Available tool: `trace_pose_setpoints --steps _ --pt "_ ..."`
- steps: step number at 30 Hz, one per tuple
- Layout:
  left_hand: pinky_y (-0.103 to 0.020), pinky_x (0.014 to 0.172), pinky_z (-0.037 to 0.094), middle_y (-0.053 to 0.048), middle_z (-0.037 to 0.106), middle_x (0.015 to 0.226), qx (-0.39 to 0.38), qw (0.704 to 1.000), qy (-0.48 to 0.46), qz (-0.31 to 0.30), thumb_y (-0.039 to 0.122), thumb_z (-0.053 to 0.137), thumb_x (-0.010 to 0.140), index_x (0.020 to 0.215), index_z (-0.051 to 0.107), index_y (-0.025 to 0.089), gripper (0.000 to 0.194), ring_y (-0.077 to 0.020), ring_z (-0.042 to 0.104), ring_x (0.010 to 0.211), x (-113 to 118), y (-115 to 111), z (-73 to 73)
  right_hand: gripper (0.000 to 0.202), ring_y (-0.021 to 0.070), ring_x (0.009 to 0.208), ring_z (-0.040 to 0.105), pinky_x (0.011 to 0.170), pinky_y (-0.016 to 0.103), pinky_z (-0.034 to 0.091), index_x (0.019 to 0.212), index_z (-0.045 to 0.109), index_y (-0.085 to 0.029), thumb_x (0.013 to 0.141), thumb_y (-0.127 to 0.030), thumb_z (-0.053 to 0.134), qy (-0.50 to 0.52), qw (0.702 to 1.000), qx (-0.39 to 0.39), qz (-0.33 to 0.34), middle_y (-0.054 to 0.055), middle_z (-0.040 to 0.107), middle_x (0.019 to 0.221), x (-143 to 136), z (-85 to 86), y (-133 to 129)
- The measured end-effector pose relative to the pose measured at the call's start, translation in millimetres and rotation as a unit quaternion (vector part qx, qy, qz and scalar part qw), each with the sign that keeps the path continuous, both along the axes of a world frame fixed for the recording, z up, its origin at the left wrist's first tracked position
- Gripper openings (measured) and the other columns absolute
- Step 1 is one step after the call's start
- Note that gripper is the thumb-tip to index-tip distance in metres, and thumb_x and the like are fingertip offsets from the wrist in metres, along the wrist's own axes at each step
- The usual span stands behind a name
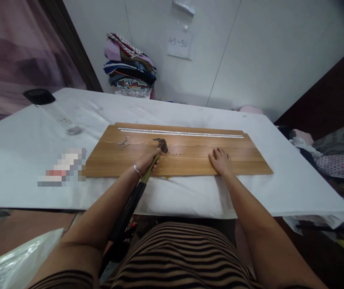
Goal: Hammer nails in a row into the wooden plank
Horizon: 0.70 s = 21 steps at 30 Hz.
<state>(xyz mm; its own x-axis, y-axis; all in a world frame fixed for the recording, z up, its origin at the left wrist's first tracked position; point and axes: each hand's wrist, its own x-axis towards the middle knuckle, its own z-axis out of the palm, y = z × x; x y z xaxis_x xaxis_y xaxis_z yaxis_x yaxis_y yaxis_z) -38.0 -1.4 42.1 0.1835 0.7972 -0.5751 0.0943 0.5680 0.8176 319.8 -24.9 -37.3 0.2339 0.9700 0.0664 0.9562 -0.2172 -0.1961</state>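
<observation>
A wooden board (187, 164) lies flat on the white-covered table. My left hand (148, 161) is wrapped round a claw hammer (161, 144) close beneath its metal head; the long handle with a black grip slants back toward my body. The hammer's head is over the board, but whether it touches the wood I cannot tell. To the right of it runs a row of small dark dots (184, 154), too small to tell as nails or holes. My right hand (220, 162) rests on the board with its fingers spread. Loose nails (124, 143) lie in a little heap at the left.
Two white measuring strips (181, 133) run along the board's far side. On the table (283, 192) are a clear plastic piece (74, 130), a black round object (39, 96) and a blurred item (62, 166). Folded clothes (130, 66) stand stacked by the wall.
</observation>
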Motion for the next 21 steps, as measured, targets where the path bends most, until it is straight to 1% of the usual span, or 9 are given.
trace_pose_setpoints --steps 3,8,12,15,18,21 --pt "-0.017 0.035 0.028 0.007 0.045 0.054 0.007 1.0 -0.008 -0.006 0.047 0.045 0.105 0.097 0.058 0.019 0.032 -0.008 0.034 0.036 -1.4 1.7 -2.2 0.056 0.0329 0.156 0.042 0.126 0.054 0.031 0.15 0.062 -0.014 0.107 -0.043 0.042 0.001 1.0 0.002 0.001 0.02 0.05 0.168 -0.4 0.2 -0.4" --pt "-0.017 0.035 0.029 0.007 0.046 0.056 0.021 1.0 -0.021 -0.005 0.053 0.052 0.102 0.097 0.058 0.02 0.034 -0.008 0.036 0.036 -3.1 3.3 -6.6 0.052 0.0337 0.154 0.043 0.124 0.056 0.032 0.146 0.065 -0.018 0.106 -0.043 0.042 0.002 1.0 0.02 0.007 0.019 0.054 0.164 0.9 -2.7 -0.8" --pt "-0.018 0.035 0.029 0.007 0.045 0.054 0.003 1.0 -0.01 -0.008 0.049 0.049 0.104 0.098 0.059 0.019 0.032 -0.0084 0.035 0.036 -2.0 1.2 -4.0 0.053 0.0331 0.154 0.043 0.124 0.055 0.032 0.148 0.064 -0.018 0.107 -0.043 0.042 -0.001 1.0 0.017 0.005 0.019 0.053 0.165 1.9 -3.4 -0.5" --pt "-0.017 0.035 0.028 0.006 0.045 0.055 0.011 1.0 -0.011 -0.003 0.045 0.045 0.105 0.098 0.059 0.019 0.03 -0.0081 0.034 0.036 -1.2 0.1 -1.1 0.054 0.033 0.155 0.042 0.124 0.054 0.032 0.149 0.063 -0.017 0.107 -0.044 0.042 -0.003 1.0 0.011 0.004 0.019 0.052 0.166 2.3 -3.4 0.1" --pt "-0.018 0.034 0.027 0.006 0.046 0.055 0.014 1.0 -0.01 0.006 0.046 0.046 0.104 0.097 0.058 0.019 0.03 -0.008 0.034 0.036 -0.8 0.2 -0.7 0.053 0.033 0.155 0.043 0.124 0.054 0.032 0.148 0.064 -0.017 0.107 -0.044 0.043 -0.003 1.0 0.013 0.006 0.018 0.053 0.166 2.7 -4.1 0.6" --pt "-0.018 0.035 0.029 0.007 0.044 0.054 0.0 1.0 -0.013 0.004 0.047 0.046 0.105 0.098 0.058 0.019 0.031 -0.0084 0.035 0.036 -1.2 0.9 -2.0 0.051 0.0329 0.153 0.044 0.124 0.054 0.032 0.147 0.065 -0.018 0.106 -0.043 0.044 -0.003 1.0 0.017 0.003 0.018 0.054 0.164 3.0 -5.0 0.9"
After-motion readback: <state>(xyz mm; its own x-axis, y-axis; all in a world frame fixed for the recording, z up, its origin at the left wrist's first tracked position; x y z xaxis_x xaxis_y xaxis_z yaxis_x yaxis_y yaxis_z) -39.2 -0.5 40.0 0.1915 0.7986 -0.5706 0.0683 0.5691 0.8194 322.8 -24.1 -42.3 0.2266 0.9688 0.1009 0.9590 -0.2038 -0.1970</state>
